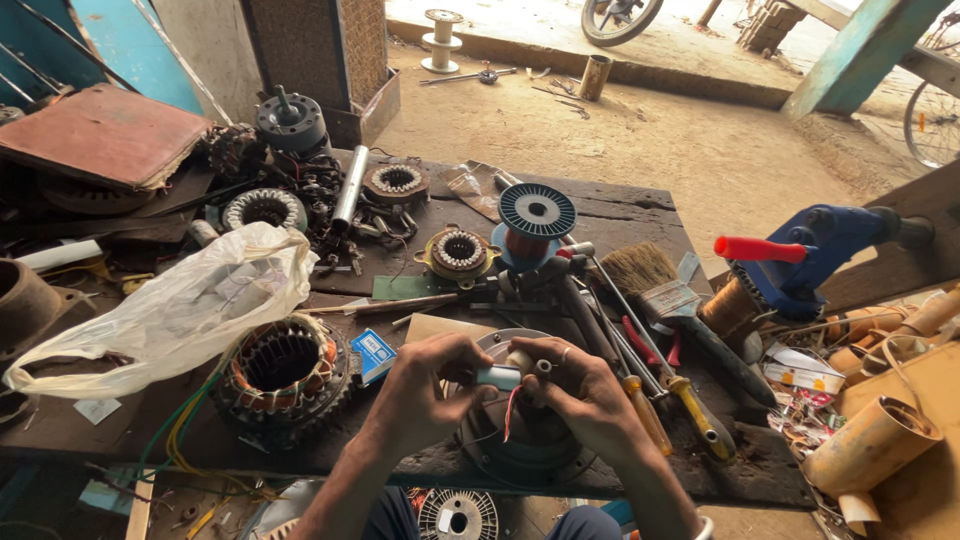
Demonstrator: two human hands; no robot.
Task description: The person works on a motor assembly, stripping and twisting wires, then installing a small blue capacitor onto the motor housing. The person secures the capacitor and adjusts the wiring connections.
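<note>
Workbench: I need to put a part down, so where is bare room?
Bare wood lies on the workbench behind the wire spool, up to the far edge. Crowded: around the stator, plastic bag, screwdrivers and both hands.

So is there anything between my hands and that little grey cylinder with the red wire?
Nothing visible. Both the left hand and right hand already hold the small grey cylinder directly, above the round motor housing; its red wire hangs free below.

Both hands, left hand [425, 385] and right hand [580, 390], pinch a small cylindrical capacitor [505, 372] above the workbench [640, 215].
</note>
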